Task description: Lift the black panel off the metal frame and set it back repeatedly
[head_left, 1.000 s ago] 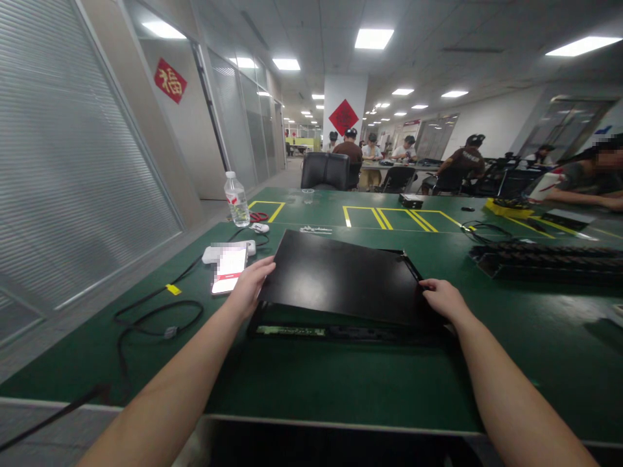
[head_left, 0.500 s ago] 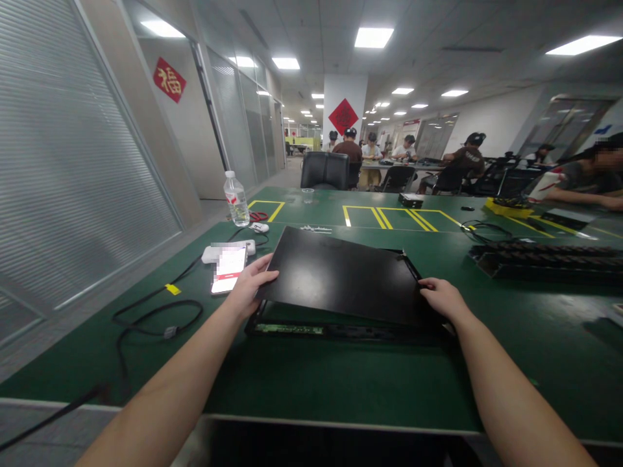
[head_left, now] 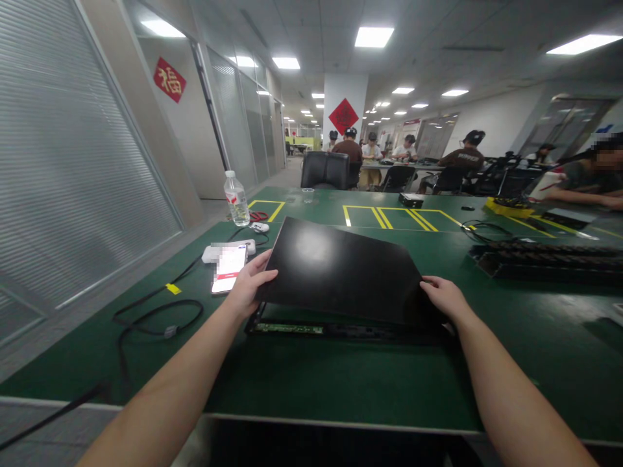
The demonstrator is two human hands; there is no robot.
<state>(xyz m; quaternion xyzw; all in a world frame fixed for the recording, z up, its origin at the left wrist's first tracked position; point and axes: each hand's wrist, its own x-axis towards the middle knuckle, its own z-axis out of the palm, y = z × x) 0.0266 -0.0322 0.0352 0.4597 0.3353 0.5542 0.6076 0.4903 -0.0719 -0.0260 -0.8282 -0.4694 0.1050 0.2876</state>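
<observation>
A glossy black screen panel [head_left: 341, 269] is held tilted, its far edge raised. My left hand [head_left: 249, 285] grips the panel's left edge with the thumb on top. At the right edge, my right hand [head_left: 444, 298] closes on the same panel, its fingertips partly hidden below. Underneath lies a dark frame [head_left: 379, 332] on the green table. A strip of green circuit board [head_left: 289, 329] shows along the frame's near side; the panel hides most of the rest.
Left of the panel are a phone [head_left: 228, 269], a white power strip [head_left: 210, 253], a looped black cable [head_left: 156, 334] and a water bottle [head_left: 236, 200]. To the right lies a long black ridged part [head_left: 545, 259]. Several people sit at tables beyond.
The panel's far edge has come up and now hides the frame's far right corner. A bright reflection has appeared on its surface. Both hands keep nearly the same places.
</observation>
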